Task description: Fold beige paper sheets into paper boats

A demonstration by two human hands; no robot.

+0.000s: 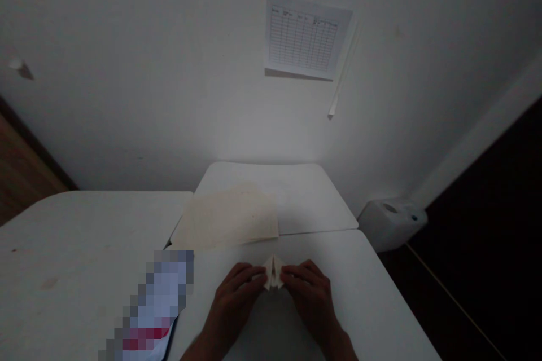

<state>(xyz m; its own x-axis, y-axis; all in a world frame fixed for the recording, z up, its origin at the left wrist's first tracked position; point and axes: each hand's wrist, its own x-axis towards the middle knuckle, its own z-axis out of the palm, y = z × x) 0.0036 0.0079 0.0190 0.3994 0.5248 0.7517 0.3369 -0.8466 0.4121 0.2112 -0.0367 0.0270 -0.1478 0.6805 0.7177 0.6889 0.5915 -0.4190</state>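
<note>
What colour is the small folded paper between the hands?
Cream-white folded paper, seen in the head view.

Folded paper: small, cream, creased into a pointed shape with a centre ridge. Stands tip-up on the white table, near its front edge.

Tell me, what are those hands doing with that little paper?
A person is pinching a small folded paper piece between both hands, the left hand and the right hand, just above a white table. A stack of cream paper sheets lies farther back. A printed chart hangs on the wall.
</note>
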